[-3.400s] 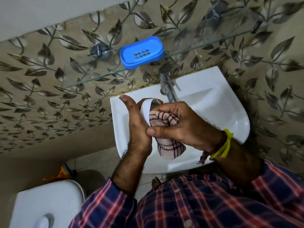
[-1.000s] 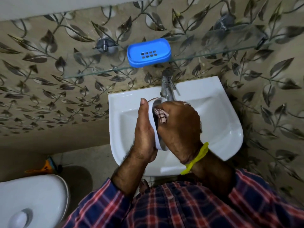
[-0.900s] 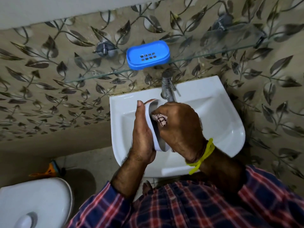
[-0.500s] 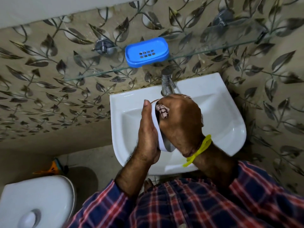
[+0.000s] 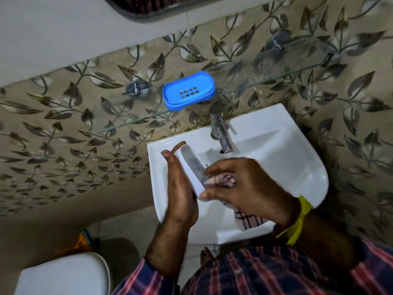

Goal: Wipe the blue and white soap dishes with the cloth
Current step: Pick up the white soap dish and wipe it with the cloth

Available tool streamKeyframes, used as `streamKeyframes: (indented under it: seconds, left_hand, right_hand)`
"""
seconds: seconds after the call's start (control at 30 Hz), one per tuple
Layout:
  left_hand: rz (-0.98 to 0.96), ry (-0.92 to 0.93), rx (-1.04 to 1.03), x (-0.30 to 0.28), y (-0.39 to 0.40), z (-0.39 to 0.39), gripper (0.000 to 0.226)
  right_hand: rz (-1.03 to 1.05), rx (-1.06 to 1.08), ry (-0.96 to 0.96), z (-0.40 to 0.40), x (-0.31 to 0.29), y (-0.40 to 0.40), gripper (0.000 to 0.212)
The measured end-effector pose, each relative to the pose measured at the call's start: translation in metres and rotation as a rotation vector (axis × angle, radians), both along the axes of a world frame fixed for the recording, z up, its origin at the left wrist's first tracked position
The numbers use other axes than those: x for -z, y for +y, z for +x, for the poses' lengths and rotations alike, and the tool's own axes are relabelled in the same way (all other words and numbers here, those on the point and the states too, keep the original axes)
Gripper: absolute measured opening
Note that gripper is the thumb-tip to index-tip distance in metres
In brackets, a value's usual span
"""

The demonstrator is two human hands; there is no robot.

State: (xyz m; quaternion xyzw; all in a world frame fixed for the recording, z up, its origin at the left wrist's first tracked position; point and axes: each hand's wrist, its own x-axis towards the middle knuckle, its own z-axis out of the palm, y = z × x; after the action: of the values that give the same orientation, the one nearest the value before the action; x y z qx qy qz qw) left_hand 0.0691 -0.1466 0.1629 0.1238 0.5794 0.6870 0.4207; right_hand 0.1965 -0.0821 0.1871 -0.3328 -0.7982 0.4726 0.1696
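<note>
Over the basin (image 5: 297, 167), left hand (image 5: 180, 194) holds the white soap dish (image 5: 192, 167) on edge. Right hand (image 5: 246, 186) grips the cloth (image 5: 221, 179) inside it. Blue soap dish (image 5: 189, 90) sits empty on the glass shelf (image 5: 127, 122).

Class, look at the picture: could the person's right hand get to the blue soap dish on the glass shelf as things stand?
Probably yes. Nothing but the tap stands between the right hand and the blue soap dish, but that hand grips the cloth, so it must free its fingers first.
</note>
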Motion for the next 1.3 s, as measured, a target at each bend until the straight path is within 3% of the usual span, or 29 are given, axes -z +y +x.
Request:
streamKeyframes:
  seconds: [0.17,0.33,0.4,0.5,0.6,0.67,0.8,0.87,1.03,1.17,1.3]
  left_hand:
    - [-0.032,0.24,0.136,0.004,-0.007,0.007,0.076]
    - [0.019,1.291,0.635,-0.006,-0.024,-0.037,0.065]
    - [0.036,1.544,0.754,-0.012,-0.021,-0.044,0.057]
    - [-0.144,1.412,0.584,-0.01,-0.018,-0.032,0.027]
    - [-0.286,1.09,0.283,0.005,-0.019,-0.014,0.03]
    - [-0.283,0.963,0.212,0.012,-0.018,-0.002,0.026]
    - [-0.214,0.77,0.146,0.023,-0.018,0.006,0.003]
    - [-0.174,0.736,0.109,0.024,-0.022,0.005,0.006]
    - [-0.169,0.791,0.037,0.023,-0.022,0.01,0.031]
    - [-0.08,0.664,0.033,0.024,-0.028,0.008,0.022]
    - [-0.211,0.684,-0.004,0.026,-0.025,0.01,0.034]
  right_hand:
    - [0.197,-0.12,-0.187,-0.003,-0.003,-0.006,0.02]
    - [0.093,-0.517,-0.328,0.016,-0.029,0.04,0.013]
    - [0.057,-0.615,-0.342,0.016,-0.039,0.06,0.016]
    - [0.09,-0.432,-0.233,0.015,-0.047,0.083,0.023]
    - [0.286,0.103,0.004,0.014,-0.033,0.072,0.029]
    - [0.422,0.258,0.126,0.007,-0.02,0.039,0.021]
    - [0.565,-0.027,0.037,-0.004,0.006,-0.026,0.042]
    - [0.638,-0.136,0.037,-0.002,0.007,-0.035,0.046]
    - [0.605,-0.027,0.027,-0.014,-0.001,-0.005,0.039]
    - [0.668,-0.121,0.031,-0.007,0.006,-0.025,0.038]
    - [0.581,0.003,0.047,-0.016,0.01,0.001,0.041]
